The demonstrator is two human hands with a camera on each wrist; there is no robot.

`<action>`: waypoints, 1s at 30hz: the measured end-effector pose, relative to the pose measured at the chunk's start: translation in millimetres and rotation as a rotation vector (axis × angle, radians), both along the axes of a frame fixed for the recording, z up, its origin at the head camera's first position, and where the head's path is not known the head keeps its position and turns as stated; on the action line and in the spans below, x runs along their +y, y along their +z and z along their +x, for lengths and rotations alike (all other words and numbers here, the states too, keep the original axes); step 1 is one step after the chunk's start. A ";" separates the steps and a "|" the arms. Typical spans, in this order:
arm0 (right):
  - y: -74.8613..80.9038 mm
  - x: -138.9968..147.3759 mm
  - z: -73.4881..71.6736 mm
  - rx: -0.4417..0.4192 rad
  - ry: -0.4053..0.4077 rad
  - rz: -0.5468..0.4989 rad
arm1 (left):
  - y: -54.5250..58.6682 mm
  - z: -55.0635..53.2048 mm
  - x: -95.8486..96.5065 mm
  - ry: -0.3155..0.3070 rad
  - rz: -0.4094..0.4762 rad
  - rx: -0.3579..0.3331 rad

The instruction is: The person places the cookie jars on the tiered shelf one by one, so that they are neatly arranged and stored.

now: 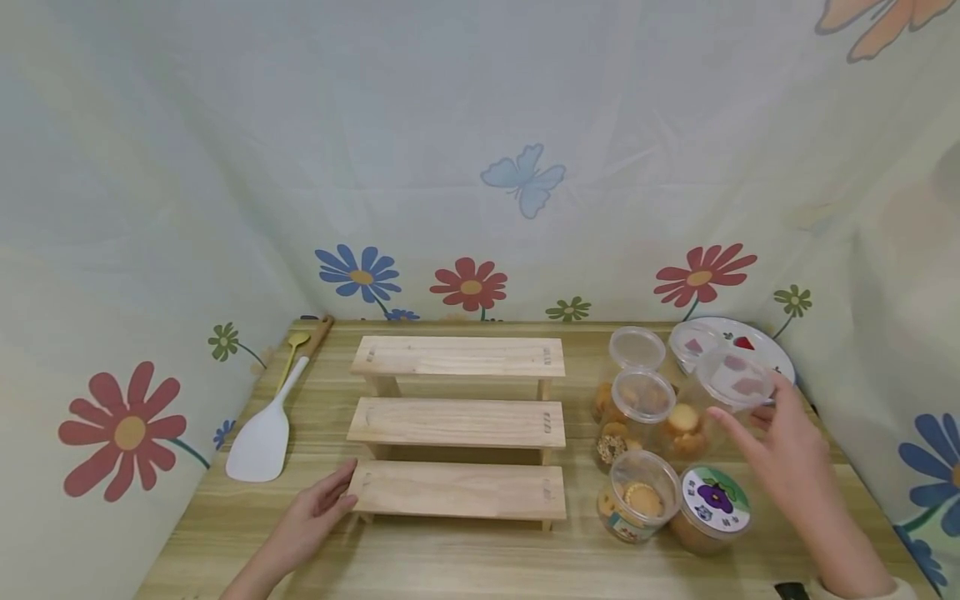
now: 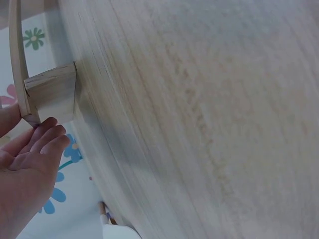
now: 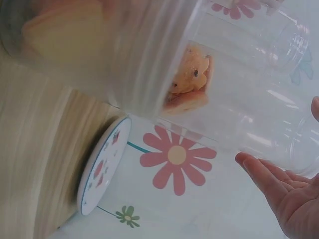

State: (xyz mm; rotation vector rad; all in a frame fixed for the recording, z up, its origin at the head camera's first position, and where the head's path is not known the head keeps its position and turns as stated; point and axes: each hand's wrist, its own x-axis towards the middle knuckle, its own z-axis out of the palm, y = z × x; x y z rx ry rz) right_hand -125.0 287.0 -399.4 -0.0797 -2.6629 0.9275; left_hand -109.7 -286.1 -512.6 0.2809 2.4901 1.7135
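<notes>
Got our right hand (image 1: 787, 442) clamped on clear jar (image 3: 249, 114) up by lid (image 1: 735, 377); our left hand (image 1: 315, 512) pinches front wooden shelf (image 1: 459, 490) at left end.

A pale wooden three-step rack (image 1: 456, 422) stands upright on the counter (image 1: 465, 567), its plain planks rising toward the back. Well to its right is a tall, clear, lidded jar (image 1: 703, 398), golden cookies (image 1: 684, 422) low inside; whether its base touches down I can't tell.
</notes>
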 end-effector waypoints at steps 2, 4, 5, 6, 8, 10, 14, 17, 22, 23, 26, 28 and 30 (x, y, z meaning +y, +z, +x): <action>3.3 0.4 1.5 0.001 -0.006 0.001 | 0.9 -0.2 0.6 0.000 -0.009 -0.005; 6.4 1.0 2.6 0.008 -0.004 0.001 | 1.7 -0.2 1.2 0.002 -0.020 -0.005; 8.2 0.9 3.2 0.005 -0.002 -0.006 | 1.6 -0.4 1.2 0.000 -0.023 -0.001; 9.8 0.7 3.7 0.003 -0.003 -0.009 | 1.3 -0.7 1.2 -0.001 -0.025 0.000; 12.8 0.4 4.9 0.005 -0.001 -0.016 | 0.6 -1.3 0.9 -0.003 -0.026 0.007; 16.0 0.1 6.5 0.015 0.000 -0.022 | -0.3 -2.2 0.4 -0.009 -0.027 0.016; 22.2 -0.4 10.3 0.003 -0.008 -0.039 | -1.7 -3.6 -0.5 -0.018 -0.025 0.020; 25.6 -1.3 13.1 -0.013 -0.022 -0.040 | -2.2 -3.2 -1.1 -0.019 -0.021 0.005; 31.0 -2.8 17.3 0.011 -0.029 -0.046 | -1.8 -1.1 -1.2 -0.008 -0.023 -0.009; 32.5 -3.1 18.4 0.015 -0.032 -0.047 | -1.7 -0.9 -1.0 -0.006 -0.025 -0.008; 38.0 -3.8 21.8 0.024 -0.044 -0.056 | -1.8 -0.9 -0.9 -0.005 -0.030 0.000; 41.6 -4.3 23.7 0.031 -0.056 -0.045 | -1.9 -1.5 -1.0 -0.008 -0.032 0.007; 45.2 -4.9 25.1 0.052 -0.058 -0.036 | -1.8 -2.3 -1.2 -0.013 -0.031 0.014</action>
